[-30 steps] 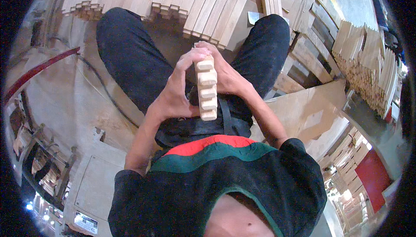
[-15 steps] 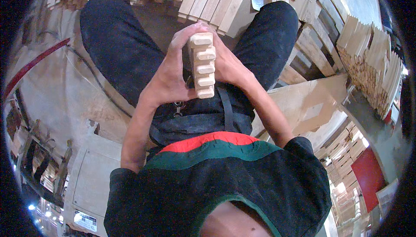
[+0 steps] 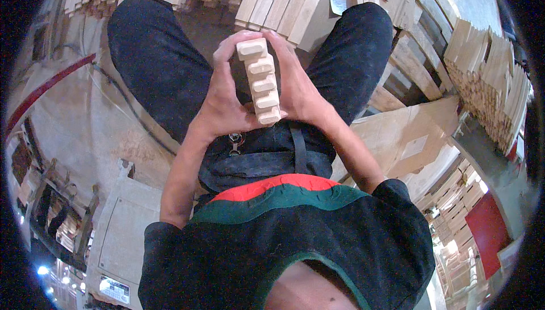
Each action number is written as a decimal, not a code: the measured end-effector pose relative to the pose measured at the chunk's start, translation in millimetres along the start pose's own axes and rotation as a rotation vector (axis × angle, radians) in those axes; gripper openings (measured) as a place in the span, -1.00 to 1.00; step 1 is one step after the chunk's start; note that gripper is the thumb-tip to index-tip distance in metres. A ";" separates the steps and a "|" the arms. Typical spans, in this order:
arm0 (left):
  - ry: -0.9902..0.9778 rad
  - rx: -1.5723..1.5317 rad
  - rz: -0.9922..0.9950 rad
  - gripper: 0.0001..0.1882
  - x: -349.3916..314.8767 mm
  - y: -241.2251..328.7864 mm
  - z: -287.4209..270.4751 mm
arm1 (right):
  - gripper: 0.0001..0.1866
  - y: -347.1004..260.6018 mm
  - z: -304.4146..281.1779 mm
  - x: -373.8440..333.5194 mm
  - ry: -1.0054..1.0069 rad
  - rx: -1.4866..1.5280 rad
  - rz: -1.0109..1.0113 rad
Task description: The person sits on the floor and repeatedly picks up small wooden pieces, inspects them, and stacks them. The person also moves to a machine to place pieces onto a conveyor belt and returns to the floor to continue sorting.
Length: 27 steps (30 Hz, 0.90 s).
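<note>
A bundle of several pale wooden slats (image 3: 263, 85) stands between my hands, one slat behind another, with the tenon-like ends toward me. My left hand (image 3: 222, 98) curves round the left side, its fingertips at the far end and its thumb near the closest slat. Against the right side lies my right hand (image 3: 296, 90), its fingers likewise reaching to the far slat. The bundle's row of ends leans a little to the left at the far side. Its lower length is hidden behind the ends and my hands.
Rows of wooden slats (image 3: 286, 1) lie in front of my knees, with a white paper label (image 3: 339, 5) beside them. At the right are a wooden pallet (image 3: 417, 63), a cardboard sheet (image 3: 409, 134) and a tall slat stack (image 3: 485, 83). A pale machine cabinet (image 3: 128, 225) stands at the left.
The far end of the bundle has shifted left, so the row of ends slants more. Both hands stay round it, and the far slat now stands slightly offset from the others.
</note>
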State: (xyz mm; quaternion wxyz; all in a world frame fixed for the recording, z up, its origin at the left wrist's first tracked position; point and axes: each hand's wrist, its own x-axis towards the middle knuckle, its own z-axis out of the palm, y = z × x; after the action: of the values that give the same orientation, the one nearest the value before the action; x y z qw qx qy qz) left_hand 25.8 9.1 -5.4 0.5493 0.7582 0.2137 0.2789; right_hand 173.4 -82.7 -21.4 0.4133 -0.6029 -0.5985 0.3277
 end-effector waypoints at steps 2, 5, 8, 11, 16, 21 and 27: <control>0.079 0.054 0.020 0.25 -0.4 0.0 2.5 | 0.08 -2.4 14.2 -14.9 0.147 0.024 0.008; 0.138 0.065 0.046 0.32 -0.3 -1.8 4.9 | -0.19 -9.7 33.0 -27.5 0.336 -0.020 0.011; 0.125 0.124 0.055 0.39 -1.7 -5.8 6.1 | -0.46 -11.9 37.0 -20.3 0.489 -0.064 -0.038; 0.100 -0.002 0.095 0.50 4.8 0.5 1.1 | -0.41 -8.6 44.7 -23.1 0.530 -0.099 -0.026; -0.089 0.240 0.196 0.04 27.9 19.8 -41.8 | -0.37 -13.9 35.9 -17.1 0.430 -0.115 -0.085; -0.223 0.470 0.017 -0.46 45.2 34.7 -70.3 | -0.42 -18.9 22.5 -20.0 0.319 -0.087 0.019; -0.081 0.554 0.053 -0.63 50.8 53.6 -88.3 | -0.71 -34.2 -64.1 -17.8 0.714 0.309 0.294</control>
State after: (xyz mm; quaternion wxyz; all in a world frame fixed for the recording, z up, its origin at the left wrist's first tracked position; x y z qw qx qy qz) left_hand 6.9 87.8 76.5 0.3219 0.8952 0.2397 0.1935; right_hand 213.9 -109.2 35.7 0.6293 -0.6887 -0.2690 0.2394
